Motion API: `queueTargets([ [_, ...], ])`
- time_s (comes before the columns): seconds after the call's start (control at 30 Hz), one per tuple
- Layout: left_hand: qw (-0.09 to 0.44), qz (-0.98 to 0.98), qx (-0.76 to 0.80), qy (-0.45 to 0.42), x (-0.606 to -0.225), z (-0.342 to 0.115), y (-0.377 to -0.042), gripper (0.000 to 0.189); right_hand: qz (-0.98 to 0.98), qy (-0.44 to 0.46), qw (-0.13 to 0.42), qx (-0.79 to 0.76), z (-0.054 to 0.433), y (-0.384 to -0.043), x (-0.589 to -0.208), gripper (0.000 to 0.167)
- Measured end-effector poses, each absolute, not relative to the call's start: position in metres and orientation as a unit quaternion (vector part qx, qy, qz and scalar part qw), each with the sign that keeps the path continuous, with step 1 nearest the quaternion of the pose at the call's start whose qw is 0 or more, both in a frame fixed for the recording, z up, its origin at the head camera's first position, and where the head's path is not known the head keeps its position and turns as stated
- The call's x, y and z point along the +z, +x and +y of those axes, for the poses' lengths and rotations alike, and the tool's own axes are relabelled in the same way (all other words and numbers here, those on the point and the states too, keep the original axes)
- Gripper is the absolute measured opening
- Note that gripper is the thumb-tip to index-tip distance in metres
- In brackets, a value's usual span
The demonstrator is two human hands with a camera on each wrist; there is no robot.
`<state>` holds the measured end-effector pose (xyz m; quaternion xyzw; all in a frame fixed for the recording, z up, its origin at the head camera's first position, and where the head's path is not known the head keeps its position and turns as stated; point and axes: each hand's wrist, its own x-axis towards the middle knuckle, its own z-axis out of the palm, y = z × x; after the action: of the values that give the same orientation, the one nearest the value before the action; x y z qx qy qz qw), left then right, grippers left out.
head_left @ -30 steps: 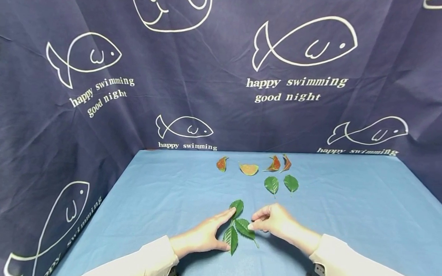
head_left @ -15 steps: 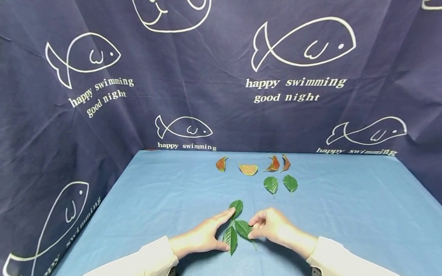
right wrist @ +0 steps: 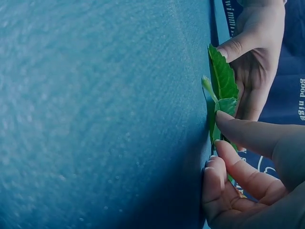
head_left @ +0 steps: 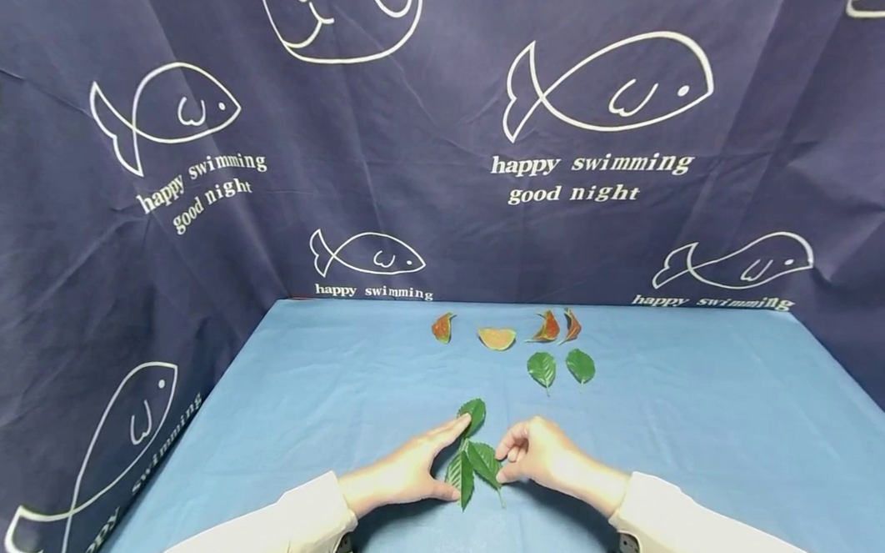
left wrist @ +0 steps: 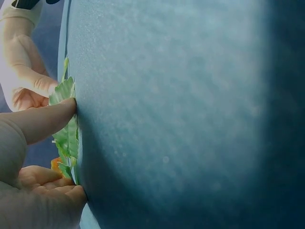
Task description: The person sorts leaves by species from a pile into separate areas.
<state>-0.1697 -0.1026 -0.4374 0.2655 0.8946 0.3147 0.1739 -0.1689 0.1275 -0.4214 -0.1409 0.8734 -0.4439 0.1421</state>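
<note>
Three green leaves lie grouped on the blue cloth in the head view: an upper leaf [head_left: 476, 409], a lower leaf [head_left: 463, 480] and a right leaf [head_left: 484, 460] with its stem pointing down. My left hand [head_left: 404, 477] rests spread on the left of the group, fingertips on the upper leaf and thumb on the lower leaf's edge. With thumb and forefinger, my right hand [head_left: 556, 462] pinches the right leaf by its outer edge. The right wrist view shows that thumb [right wrist: 238, 131] against the leaf; the other fingers are curled.
Two more green leaves [head_left: 541, 369] lie farther back on the blue cloth [head_left: 316, 387]. Behind them is a row of curled reddish leaves [head_left: 547, 327] and a yellowish leaf [head_left: 497, 339]. A dark blue curtain [head_left: 447, 185] with fish drawings hangs behind the table.
My right hand has shifted slightly down and left, and the right leaf has turned so its stem points more steeply downward. The left hand has stayed in place.
</note>
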Motion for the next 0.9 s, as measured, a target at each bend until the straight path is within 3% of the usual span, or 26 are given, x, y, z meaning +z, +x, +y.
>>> queueTargets([
  [0.33,0.177,0.894,0.315,0.265,-0.438,-0.104,-0.171,0.098,0.890,-0.197,0.130,-0.389,0.124,-0.169,-0.418,0.034],
  [0.9,0.181,0.895,0.311,0.262,-0.436,-0.103,-0.170,0.098,0.900,-0.146,0.122,-0.393,0.115,-0.164,-0.417,0.035],
])
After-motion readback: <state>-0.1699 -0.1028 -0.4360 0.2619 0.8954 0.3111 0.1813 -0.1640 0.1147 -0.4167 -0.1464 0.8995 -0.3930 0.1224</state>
